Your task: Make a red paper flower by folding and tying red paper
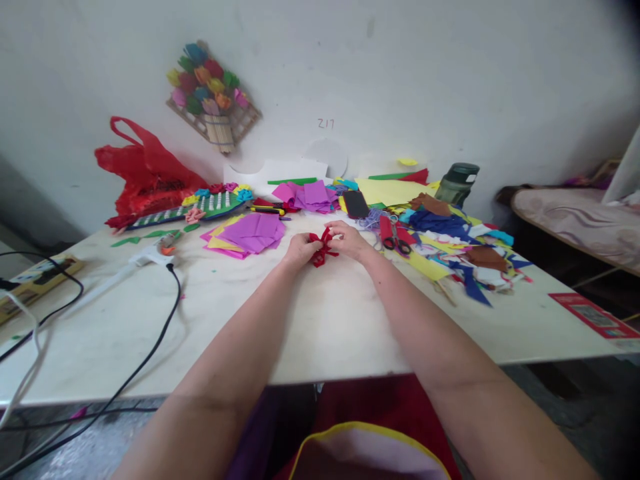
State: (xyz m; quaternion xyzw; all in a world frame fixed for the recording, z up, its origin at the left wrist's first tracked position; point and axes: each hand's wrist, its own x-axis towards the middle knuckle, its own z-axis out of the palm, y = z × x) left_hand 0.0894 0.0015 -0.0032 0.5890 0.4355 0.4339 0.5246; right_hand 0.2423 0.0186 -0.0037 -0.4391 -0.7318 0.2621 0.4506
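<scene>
Between my two hands, above the middle of the white table, is a red crepe-paper flower (324, 248) with several narrow petals or strips spreading out. My left hand (300, 249) is closed on its left side. On its upper right, my right hand (347, 240) pinches it with bent fingers. Just left of my left hand lies a stack of purple, pink and yellow paper sheets (255, 233). Scissors (396, 235) with dark and red handles rest right of my right hand, beside a red paper piece (386, 231).
A glue gun (155, 253) with a black cord lies at left, near a power strip (40, 287). Behind are a red plastic bag (150, 167), a decorated board (190, 212) and a phone (355, 205). Paper scraps (480, 257) and a bottle (457, 183) stand at right.
</scene>
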